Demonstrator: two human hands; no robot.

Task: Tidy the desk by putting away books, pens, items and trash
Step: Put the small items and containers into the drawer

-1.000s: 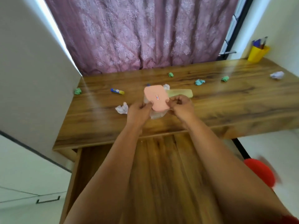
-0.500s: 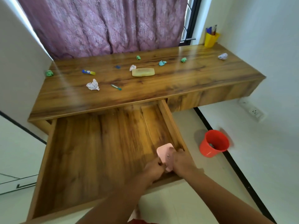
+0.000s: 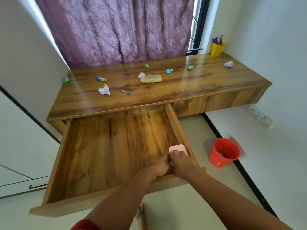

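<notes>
Both hands are down in the open drawer (image 3: 103,156) at its front right corner, close together and touching each other. The right hand (image 3: 180,161) lies over the near end of a pink case (image 3: 177,148), fingers curved down on it; the case lies flat on the drawer floor, just beside the drawer's right wall. The left hand (image 3: 160,166) sits against the right one on its left, fingers curled inward toward the case, but whether it actually grips the case I cannot tell, since the right hand covers that spot. On the desk (image 3: 207,83) above, a translucent yellow case (image 3: 150,79) lies near the middle, with a small white paper ball (image 3: 141,74) touching its back left corner. Toward the front left lie a larger crumpled white paper (image 3: 104,89) and a small teal pen-like item (image 3: 125,92) just to its right. A blue and yellow glue stick (image 3: 100,79) lies further back on the left, and a green paper ball (image 3: 66,79) sits at the left edge by the wall. Along the back are a small blue item (image 3: 127,74), a green ball (image 3: 147,66), a light blue ball (image 3: 169,70) and another green ball (image 3: 190,67). A white crumpled ball (image 3: 228,64) lies near the back right, and a yellow pen cup (image 3: 217,48) stands in the back right corner. A red bucket (image 3: 223,152) stands on the floor to the right of the drawer.
</notes>
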